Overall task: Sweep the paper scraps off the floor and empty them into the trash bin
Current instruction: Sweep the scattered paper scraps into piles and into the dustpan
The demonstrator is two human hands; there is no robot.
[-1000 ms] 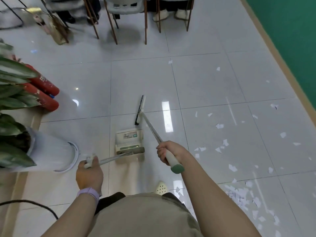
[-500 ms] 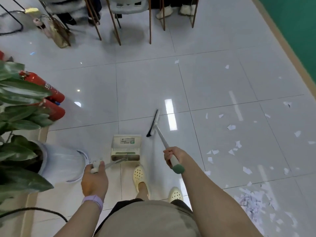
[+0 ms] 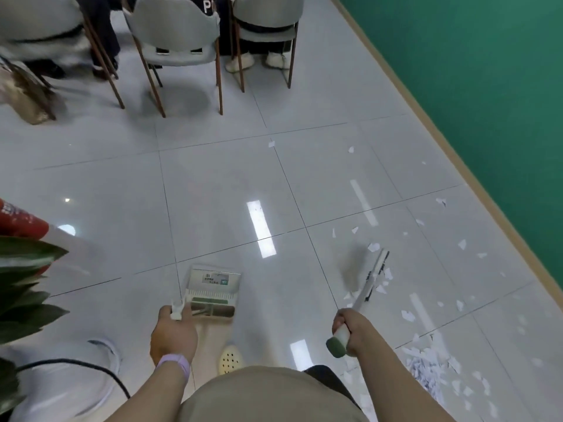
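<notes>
A person looks down at a pale tiled floor. At 6 o'clock, closest, a cream perforated shoe shows. The left hand, with a purple wristband, curls round the handle of a white dustpan standing on the floor at 7 o'clock, just beyond the hand. The right hand grips the green-capped end of a broom; its head sits at 4 o'clock among paper scraps, which are heaped near 5 o'clock and scattered farther out toward 2 o'clock. At 9 o'clock are plant leaves and a red cylinder. Farthest, at 12 o'clock, stand grey chairs; a green wall runs along 2 o'clock.
</notes>
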